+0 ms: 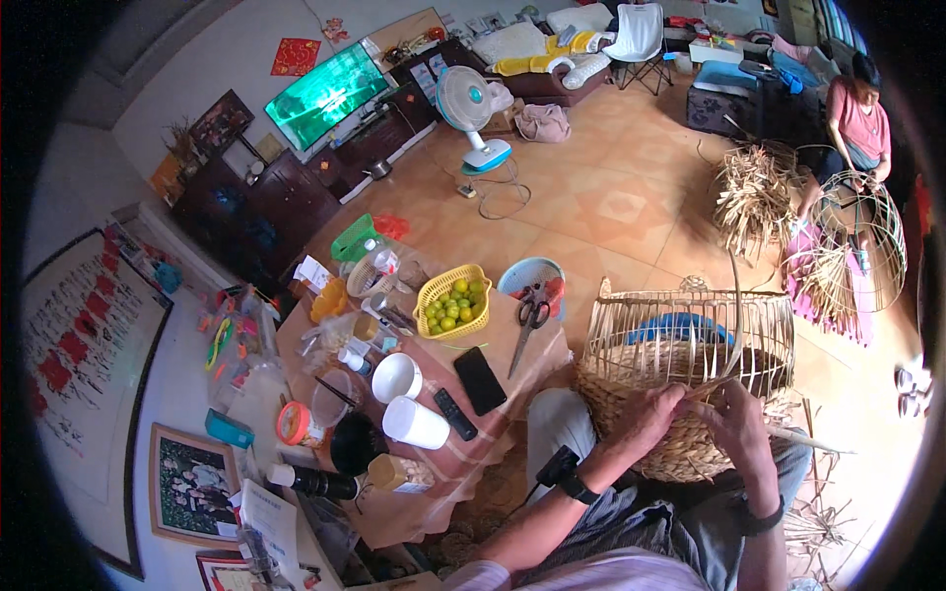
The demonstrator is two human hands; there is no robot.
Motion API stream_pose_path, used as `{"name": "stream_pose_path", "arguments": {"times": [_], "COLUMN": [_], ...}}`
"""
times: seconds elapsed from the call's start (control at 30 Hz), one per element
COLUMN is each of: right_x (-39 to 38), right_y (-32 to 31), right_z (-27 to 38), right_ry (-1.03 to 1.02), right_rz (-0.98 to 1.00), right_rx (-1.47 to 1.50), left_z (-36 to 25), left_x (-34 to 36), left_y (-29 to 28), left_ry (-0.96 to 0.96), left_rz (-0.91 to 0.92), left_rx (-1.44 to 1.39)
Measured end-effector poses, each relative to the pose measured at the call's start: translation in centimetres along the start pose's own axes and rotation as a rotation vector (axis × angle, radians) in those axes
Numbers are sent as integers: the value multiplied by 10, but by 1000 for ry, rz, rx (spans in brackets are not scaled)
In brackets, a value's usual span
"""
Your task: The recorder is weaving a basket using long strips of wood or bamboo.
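A half-woven basket (pixel 641 424) of tan plaited strips, with pale upright stakes round its open top and something blue inside, rests at my lap. My left hand (pixel 655 414) pinches a pale strip (pixel 734 335) at the near side of the basket, just below the stakes. Beside it, my right hand (pixel 734 424) has its fingers closed on the same strip. One long end of strip rises above the rim; another pale length sticks out to the right past my right hand.
A table (pixel 537 355) at left holds scissors (pixel 527 325), fruit basket (pixel 453 300), phone (pixel 480 379), cups and jars. A fan (pixel 463 103) stands on the floor. A person (pixel 857 128) at right handles a wire-like frame (pixel 867 246) beside straw piles (pixel 749 197).
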State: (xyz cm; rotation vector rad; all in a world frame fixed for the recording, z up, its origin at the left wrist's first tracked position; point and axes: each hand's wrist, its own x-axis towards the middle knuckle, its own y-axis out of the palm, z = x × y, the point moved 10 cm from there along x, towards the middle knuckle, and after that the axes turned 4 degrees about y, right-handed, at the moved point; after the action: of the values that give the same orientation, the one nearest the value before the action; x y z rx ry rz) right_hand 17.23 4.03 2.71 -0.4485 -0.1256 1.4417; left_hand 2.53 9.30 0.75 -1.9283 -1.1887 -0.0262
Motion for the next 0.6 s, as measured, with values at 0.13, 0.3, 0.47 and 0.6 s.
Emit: {"name": "stream_pose_path", "arguments": {"times": [0.13,0.3,0.47,0.6], "right_x": [23,66,64,76], "right_y": [4,-13,-14,-1], "right_z": [-2,-50,-3,37], "right_ry": [-68,-15,-68,-209], "right_rz": [-134,-65,-14,-19], "right_rx": [46,527,202,-73], "left_z": [-3,-9,0,7], "left_x": [-3,5,2,1], "left_y": [1,13,22,30], "left_ry": [73,-17,-5,-33], "left_rz": [-36,33,33,53], "left_rx": [49,143,171,225]}}
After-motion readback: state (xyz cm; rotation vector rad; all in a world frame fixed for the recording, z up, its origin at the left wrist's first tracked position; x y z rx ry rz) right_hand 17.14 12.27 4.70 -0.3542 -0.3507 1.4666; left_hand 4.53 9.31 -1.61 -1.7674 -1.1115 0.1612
